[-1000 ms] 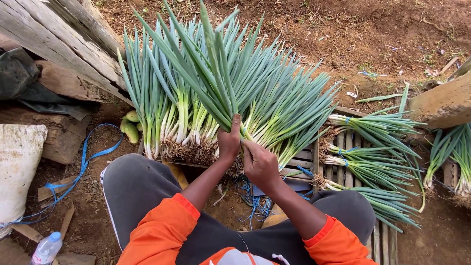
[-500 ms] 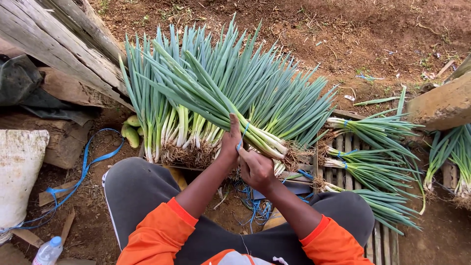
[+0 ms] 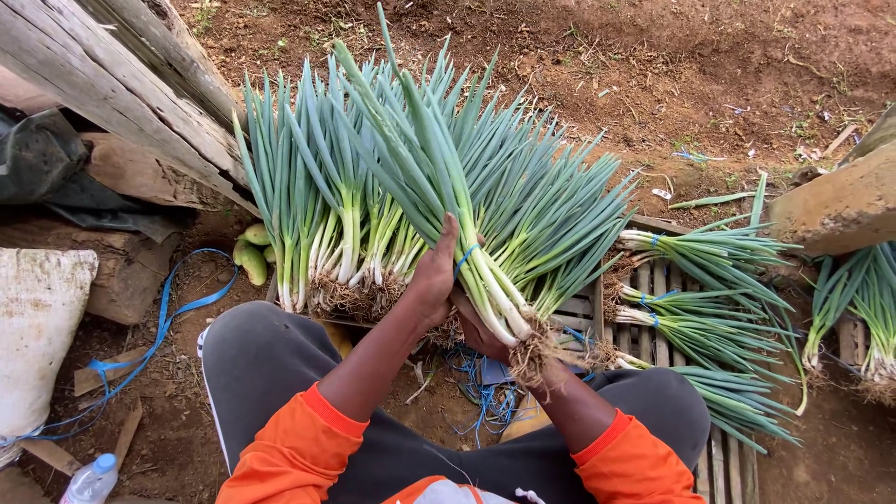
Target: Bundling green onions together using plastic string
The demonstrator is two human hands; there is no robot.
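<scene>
Hands (image 3: pixel 457 299) grip blue-tied scallion bunch (image 3: pixel 485 233).

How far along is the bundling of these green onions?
Done: three tied bundles of green onions lie on the wooden slat rack. In hand: the left hand and right hand grip a bunch with a blue band round its stalks. Left: a loose green onion pile behind.

A bunch of green onions (image 3: pixel 485 280) tied with a blue band (image 3: pixel 467 255) is gripped at frame centre by the left hand (image 3: pixel 434 275) and right hand (image 3: pixel 481 331), with tied bundles (image 3: pixel 700 308) laid at right.
</scene>
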